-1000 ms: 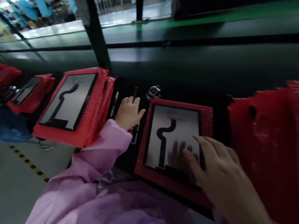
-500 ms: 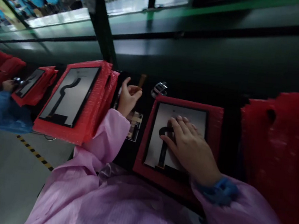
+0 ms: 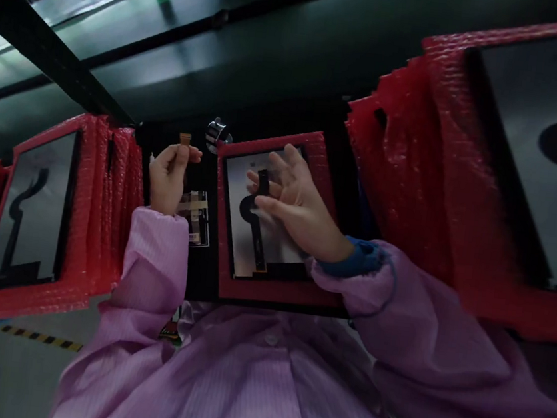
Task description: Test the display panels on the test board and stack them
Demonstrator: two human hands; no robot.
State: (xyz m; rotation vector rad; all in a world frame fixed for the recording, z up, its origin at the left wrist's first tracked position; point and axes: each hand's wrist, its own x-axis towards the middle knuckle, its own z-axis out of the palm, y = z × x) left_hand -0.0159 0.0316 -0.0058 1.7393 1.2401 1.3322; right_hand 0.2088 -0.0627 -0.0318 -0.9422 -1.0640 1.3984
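Observation:
My left hand is closed in a pinch, with a small amber strip standing out above its thumb and finger. A pen-like thin white tip shows beside that hand. To the right lies a display panel, silvery side up, with a curved black flex cable running along it. Over the panel hovers my right hand, open, fingers spread and nothing visibly gripped. Its fingers cross in front of part of the panel and lie close to the cable; whether they touch it I cannot tell.
Beneath the panel is a red foam sheet. A metal tape dispenser-like object stands behind it. Small parts with tan tape lie between my hands. Red bubble-wrap stacks bearing panels rise at left and right.
The view has swung right, bringing in another panel on the right stack. My right hand has lifted off the panel and spread, uncovering the cable's upper end. My left hand's fingers have drawn together.

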